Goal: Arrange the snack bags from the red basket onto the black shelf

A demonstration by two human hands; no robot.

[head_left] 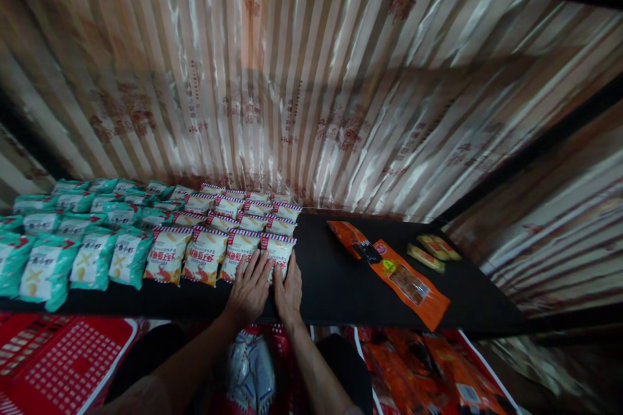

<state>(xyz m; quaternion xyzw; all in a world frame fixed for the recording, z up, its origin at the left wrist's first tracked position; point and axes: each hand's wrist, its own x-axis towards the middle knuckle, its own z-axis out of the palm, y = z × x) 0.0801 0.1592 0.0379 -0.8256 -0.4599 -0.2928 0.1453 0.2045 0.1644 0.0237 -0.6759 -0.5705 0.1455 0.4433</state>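
Both my hands rest side by side on the front of a black shelf [341, 285]. My left hand [249, 288] lies flat, fingers stretched over a red-and-white snack packet [239, 253]. My right hand [289, 288] lies flat too, fingertips on the rightmost red-and-white packet [278, 251]. Several rows of the same packets [243, 207] run back to the wall. To their left lie rows of teal snack packets [92, 256].
A long orange packet [409, 282] and another orange one [350, 237] lie on the shelf's right half, with small yellow-green packets [431, 253] behind. A red basket [63, 356] sits below left; orange packets in a tray [438, 369] below right. Striped wallpaper backs the shelf.
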